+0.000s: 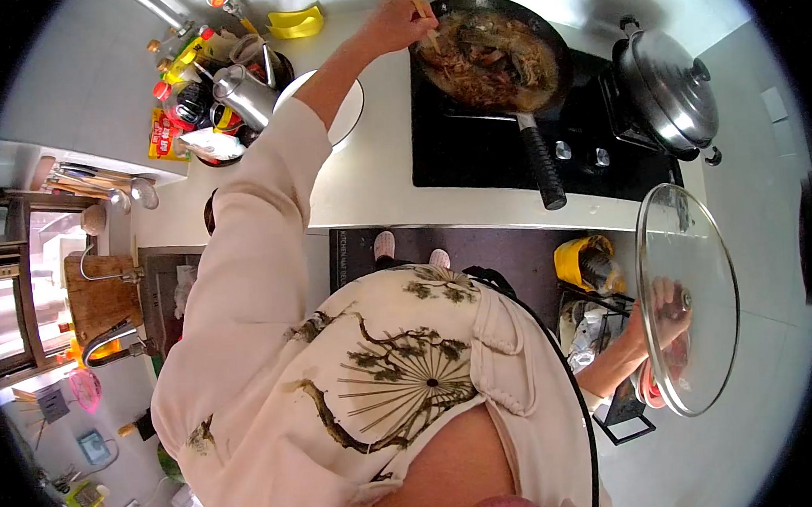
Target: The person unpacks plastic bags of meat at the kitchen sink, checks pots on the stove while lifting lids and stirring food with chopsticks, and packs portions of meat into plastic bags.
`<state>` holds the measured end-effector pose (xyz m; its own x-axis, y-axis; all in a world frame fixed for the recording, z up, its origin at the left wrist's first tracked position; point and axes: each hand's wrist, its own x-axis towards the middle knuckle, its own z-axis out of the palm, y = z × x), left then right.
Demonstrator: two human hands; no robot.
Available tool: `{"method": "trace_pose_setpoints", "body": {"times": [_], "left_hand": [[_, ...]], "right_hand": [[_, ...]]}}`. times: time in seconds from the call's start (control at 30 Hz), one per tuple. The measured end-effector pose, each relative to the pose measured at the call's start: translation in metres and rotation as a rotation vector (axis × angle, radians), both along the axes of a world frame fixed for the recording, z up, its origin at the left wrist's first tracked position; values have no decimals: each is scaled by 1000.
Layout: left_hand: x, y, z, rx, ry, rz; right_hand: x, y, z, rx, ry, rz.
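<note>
My left hand [398,25] is closed around wooden chopsticks [421,5], their tips over the left side of a dark frying pan [556,55]. Browned food in liquid [488,64] fills the pan, which sits on the black cooktop [501,150] with its handle [542,168] toward my body. Off to the right, my right hand [667,313] grips the knob of a clear glass lid [711,281]. The lid is tilted up on edge, away from the pan, and my fingers show through the glass.
A lidded steel pot [675,88] stands on the cooktop's right side. Left of the stove are a white plate [350,115] under my forearm, a steel kettle [247,95], bottles and a yellow holder [296,23]. A yellow bag [571,263] sits below the counter edge.
</note>
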<state>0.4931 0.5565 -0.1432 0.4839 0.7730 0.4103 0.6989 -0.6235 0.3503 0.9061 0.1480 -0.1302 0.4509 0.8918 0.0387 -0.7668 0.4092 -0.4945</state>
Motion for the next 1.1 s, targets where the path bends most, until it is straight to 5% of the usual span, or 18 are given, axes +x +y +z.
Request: {"method": "trace_pose_setpoints", "body": {"times": [0.57,0.63,0.83,1.1], "left_hand": [[-7,-59,23,-200,-108,-140],[-4,-49,27,-78,71,-111],[7,-27,11,82,119,-124],[2,-21,-23,231,35,-193]], "right_hand": [[-8,25,2,-33,4,-59],[4,23,-7,-49,-35,-55],[7,14,-2,49,-55,76],[-1,4,4,-17,-22,-66]]}}
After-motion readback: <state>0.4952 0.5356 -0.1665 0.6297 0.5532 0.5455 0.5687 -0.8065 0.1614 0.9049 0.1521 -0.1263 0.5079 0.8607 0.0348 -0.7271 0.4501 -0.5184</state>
